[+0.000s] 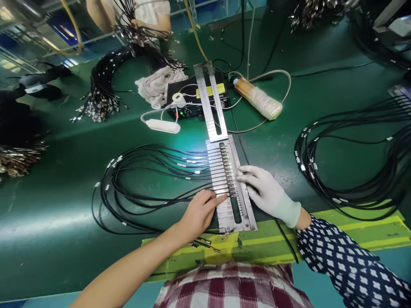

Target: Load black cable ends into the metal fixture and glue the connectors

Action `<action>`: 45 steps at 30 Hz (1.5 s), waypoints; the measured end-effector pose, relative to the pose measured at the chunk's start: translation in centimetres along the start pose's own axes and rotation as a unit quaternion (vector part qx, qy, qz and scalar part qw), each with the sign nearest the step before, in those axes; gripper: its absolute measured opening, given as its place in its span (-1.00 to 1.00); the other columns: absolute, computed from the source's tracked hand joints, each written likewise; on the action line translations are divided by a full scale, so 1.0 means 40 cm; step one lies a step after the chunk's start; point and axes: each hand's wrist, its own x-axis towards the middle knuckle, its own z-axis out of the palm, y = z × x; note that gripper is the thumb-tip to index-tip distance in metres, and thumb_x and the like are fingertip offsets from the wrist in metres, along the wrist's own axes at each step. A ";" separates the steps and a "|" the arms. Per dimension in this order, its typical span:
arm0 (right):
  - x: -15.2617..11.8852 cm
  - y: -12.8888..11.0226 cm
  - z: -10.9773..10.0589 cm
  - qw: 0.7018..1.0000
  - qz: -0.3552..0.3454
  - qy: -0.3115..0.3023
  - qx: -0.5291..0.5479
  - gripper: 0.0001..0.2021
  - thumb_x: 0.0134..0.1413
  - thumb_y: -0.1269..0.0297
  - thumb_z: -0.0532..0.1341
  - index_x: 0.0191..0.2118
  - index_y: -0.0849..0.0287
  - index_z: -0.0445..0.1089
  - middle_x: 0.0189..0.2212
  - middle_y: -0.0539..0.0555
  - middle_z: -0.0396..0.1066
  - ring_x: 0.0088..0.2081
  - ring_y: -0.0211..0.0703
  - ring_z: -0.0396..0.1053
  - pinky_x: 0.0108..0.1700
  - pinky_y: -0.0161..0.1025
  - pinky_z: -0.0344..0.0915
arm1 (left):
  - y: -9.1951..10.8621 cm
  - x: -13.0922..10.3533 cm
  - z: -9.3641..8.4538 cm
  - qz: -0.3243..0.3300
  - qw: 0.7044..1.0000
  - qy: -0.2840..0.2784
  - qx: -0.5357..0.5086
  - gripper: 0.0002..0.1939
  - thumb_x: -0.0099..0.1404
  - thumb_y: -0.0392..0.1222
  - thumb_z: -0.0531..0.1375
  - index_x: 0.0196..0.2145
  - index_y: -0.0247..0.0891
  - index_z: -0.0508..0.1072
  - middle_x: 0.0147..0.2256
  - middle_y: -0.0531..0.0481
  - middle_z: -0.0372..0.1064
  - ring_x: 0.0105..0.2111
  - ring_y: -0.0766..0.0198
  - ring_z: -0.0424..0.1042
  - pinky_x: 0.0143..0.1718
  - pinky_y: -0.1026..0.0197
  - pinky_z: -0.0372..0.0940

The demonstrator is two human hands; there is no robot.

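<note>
A slotted metal fixture (224,214) lies in front of me, with several black cables (154,149) set side by side in its grooves. Their stripped ends (227,164) show over the long slot. My bare left hand (204,209) is closed around a cable at the fixture's left side, its fingertips pressing near the slot; the gripped part is mostly hidden. My right hand (266,190), in a white glove, rests against the fixture's right rail, fingers stretched towards the cable ends. A few loose cable ends (207,244) lie just below the fixture.
A slotted metal plate (201,81) extends from the fixture's far end over a black control box (189,112). Around it are a wrapped handle (260,100), a white cloth (157,87) and cable bundles (102,85). Coiled cables (305,154) lie right. Across the table, a person (154,19) handles cables.
</note>
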 end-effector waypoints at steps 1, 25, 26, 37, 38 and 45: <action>-0.001 0.001 0.001 1.000 -0.002 0.002 -0.002 -0.63 0.20 0.51 0.08 0.07 0.10 0.38 0.17 0.17 0.29 0.18 0.09 0.25 0.14 0.11 0.28 | 0.002 0.004 -0.003 -0.010 1.000 0.001 -0.012 -0.65 0.44 -0.41 0.00 0.11 -0.24 0.37 -0.23 -0.09 0.33 -0.22 0.23 0.29 -0.18 0.20 0.27; -0.017 -0.008 0.016 0.998 -0.010 0.016 -0.067 -0.65 0.31 0.40 0.03 0.13 0.11 0.35 0.23 0.17 0.26 0.20 0.09 0.25 0.19 0.12 0.26 | 0.095 -0.116 -0.089 -0.117 0.987 -0.001 -0.109 -0.89 0.43 -0.32 0.10 -0.20 -0.21 0.41 -0.28 -0.01 0.36 -0.25 0.28 0.36 -0.23 0.25 0.28; -0.017 -0.008 0.016 0.998 -0.011 0.016 -0.066 -0.65 0.30 0.40 0.03 0.13 0.11 0.35 0.23 0.17 0.26 0.20 0.09 0.25 0.19 0.12 0.26 | 0.090 -0.104 -0.091 -0.107 0.989 0.035 -0.101 -0.91 0.42 -0.32 0.11 -0.19 -0.22 0.41 -0.28 -0.01 0.35 -0.26 0.29 0.36 -0.23 0.27 0.29; -0.019 -0.010 0.009 0.999 -0.006 0.006 -0.045 -0.62 0.28 0.43 0.05 0.15 0.08 0.33 0.24 0.17 0.24 0.21 0.09 0.23 0.17 0.12 0.27 | 0.038 -0.013 -0.019 0.071 0.971 -0.003 0.227 -0.64 0.47 -0.38 -0.11 0.00 -0.24 0.43 -0.34 -0.03 0.29 -0.37 0.24 0.26 -0.35 0.23 0.22; -0.018 -0.010 0.008 0.999 -0.004 0.004 -0.041 -0.62 0.28 0.44 0.05 0.15 0.07 0.33 0.24 0.17 0.24 0.21 0.09 0.23 0.17 0.13 0.27 | 0.036 -0.010 -0.022 0.075 0.970 -0.004 0.231 -0.64 0.47 -0.37 -0.11 0.01 -0.24 0.42 -0.33 -0.03 0.29 -0.36 0.23 0.27 -0.33 0.23 0.22; -0.018 -0.010 0.004 1.000 0.006 -0.009 -0.021 -0.63 0.30 0.44 0.04 0.16 0.06 0.31 0.24 0.15 0.22 0.22 0.09 0.20 0.18 0.11 0.24 | 0.046 0.017 -0.063 0.117 0.958 -0.028 0.262 -0.68 0.47 -0.36 -0.06 0.05 -0.31 0.40 -0.29 -0.08 0.32 -0.34 0.22 0.29 -0.31 0.19 0.24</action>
